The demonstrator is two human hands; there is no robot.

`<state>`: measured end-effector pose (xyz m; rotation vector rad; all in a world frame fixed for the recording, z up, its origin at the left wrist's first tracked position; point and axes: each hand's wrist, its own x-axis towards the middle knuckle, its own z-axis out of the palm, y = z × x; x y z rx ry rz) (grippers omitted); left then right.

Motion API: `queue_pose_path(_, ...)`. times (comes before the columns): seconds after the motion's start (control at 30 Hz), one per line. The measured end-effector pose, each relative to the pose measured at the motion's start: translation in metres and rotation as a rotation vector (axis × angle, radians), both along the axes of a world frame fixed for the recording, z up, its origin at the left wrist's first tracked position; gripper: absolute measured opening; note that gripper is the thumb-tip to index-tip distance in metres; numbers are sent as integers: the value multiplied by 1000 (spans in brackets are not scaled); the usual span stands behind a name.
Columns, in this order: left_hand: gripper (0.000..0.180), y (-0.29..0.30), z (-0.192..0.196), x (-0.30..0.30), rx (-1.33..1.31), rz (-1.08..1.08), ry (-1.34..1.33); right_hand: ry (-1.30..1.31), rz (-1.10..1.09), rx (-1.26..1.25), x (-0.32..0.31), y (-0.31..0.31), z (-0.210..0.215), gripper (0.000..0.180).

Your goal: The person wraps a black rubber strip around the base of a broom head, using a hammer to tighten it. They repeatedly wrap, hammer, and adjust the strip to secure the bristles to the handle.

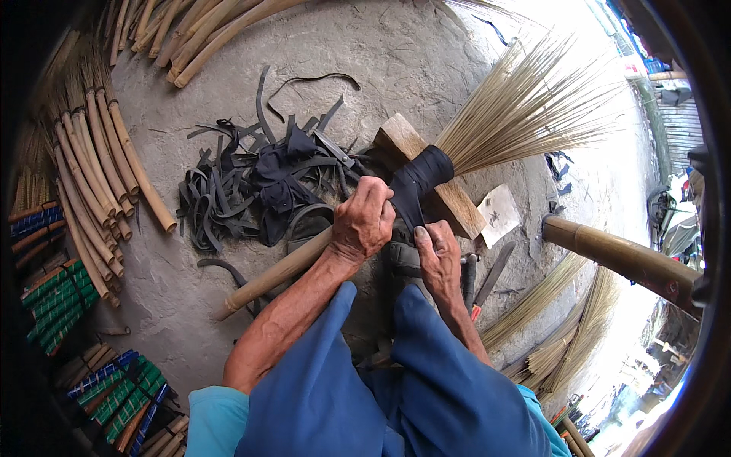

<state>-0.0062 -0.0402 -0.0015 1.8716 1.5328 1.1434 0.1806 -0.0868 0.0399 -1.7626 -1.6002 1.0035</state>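
A broom lies slanted in front of me, with pale straw bristles (525,114) fanned to the far right. Its bamboo handle (282,268) runs down to the near left. Black cloth (424,172) is wrapped round the neck of the bristles. My left hand (365,218) is closed on the handle just below the wrapping; its fingertips are partly hidden. Between thumb and fingers, my right hand (438,255) pinches the black cloth strip (410,207), stretched taut from the wrapping. The wrapped neck rests across a wooden block (462,209).
Black strips (221,194) lie heaped at left, with scissors (333,148) beside them. A knife (496,268) lies right of my right hand. Bamboo-handled bundles (91,167) line the left. Straw bundles (571,327) and a thick bamboo pole (609,250) are at right.
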Motion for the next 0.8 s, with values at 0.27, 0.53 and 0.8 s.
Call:
queue_pose_path(0.27,67,7,3,6,-359,-70,307,185,-79,-268,3,-14,9,35)
queue_pose_path(0.53,52,38,5,-12,-342,-94,225,243,-27,-167,-9,34,-29,39)
queue_pose_path(0.8,50,24,4,5,-498,6,364,390,-114,-373,-10,13,4,42)
